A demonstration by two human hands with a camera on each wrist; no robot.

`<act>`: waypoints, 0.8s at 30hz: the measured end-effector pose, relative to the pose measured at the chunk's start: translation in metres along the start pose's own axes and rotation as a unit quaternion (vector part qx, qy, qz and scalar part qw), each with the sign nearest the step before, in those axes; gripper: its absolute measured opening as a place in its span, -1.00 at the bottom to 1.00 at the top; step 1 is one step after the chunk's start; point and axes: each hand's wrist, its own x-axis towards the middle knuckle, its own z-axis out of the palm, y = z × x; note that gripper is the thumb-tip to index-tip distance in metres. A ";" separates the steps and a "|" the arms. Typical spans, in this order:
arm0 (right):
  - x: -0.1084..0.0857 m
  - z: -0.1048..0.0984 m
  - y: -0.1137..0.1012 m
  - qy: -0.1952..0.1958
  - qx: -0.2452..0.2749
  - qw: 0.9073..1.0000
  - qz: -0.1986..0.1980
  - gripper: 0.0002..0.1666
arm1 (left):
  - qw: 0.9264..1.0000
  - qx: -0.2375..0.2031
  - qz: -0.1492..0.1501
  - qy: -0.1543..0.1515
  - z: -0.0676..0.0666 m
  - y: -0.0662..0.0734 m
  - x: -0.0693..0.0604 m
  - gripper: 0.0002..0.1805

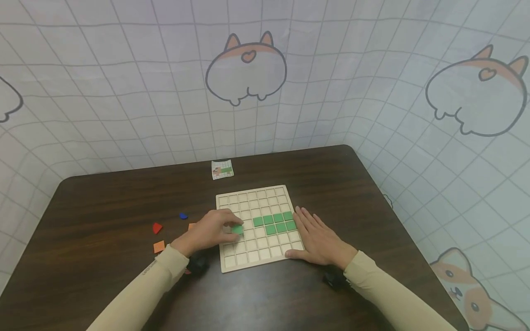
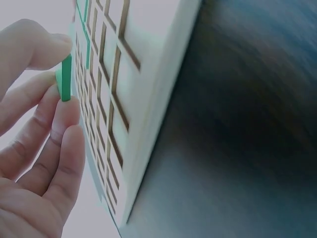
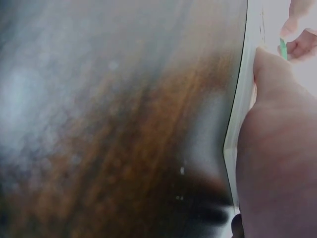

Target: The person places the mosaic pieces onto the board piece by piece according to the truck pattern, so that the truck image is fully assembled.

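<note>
A pale wooden grid board (image 1: 247, 264) lies on the dark table, with several green square tiles (image 1: 280, 227) set in two rows toward its right side. Above the board's left part, my left hand (image 1: 212, 230) pinches one green tile (image 1: 237, 229) between thumb and fingers. The left wrist view shows that tile (image 2: 66, 79) edge-on, held apart from the grid. My right hand (image 1: 319, 239) lies with straight fingers along the board's right edge, its thumb at the lower right corner. In the right wrist view the right hand (image 3: 277, 134) hides much of the board.
Left of the board lie a red piece (image 1: 157, 228), a blue piece (image 1: 183, 215) and an orange square (image 1: 159, 247); more pieces are partly hidden by the left arm. A small picture card (image 1: 222, 169) sits behind the board. A patterned curtain (image 1: 174, 92) surrounds the table's back and right.
</note>
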 end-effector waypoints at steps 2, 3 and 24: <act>0.000 0.000 0.000 0.000 0.003 1.000 0.000 0.37 | 1.000 0.006 0.004 -0.003 0.003 0.002 0.004 -0.64; 0.000 0.000 0.000 -0.001 0.005 1.000 0.001 0.37 | 1.000 0.009 0.007 -0.003 0.005 0.004 0.007 -0.64; -0.002 -0.001 -0.001 -0.003 0.005 1.000 0.005 0.38 | 0.999 0.013 0.032 -0.007 0.034 0.021 0.039 -0.68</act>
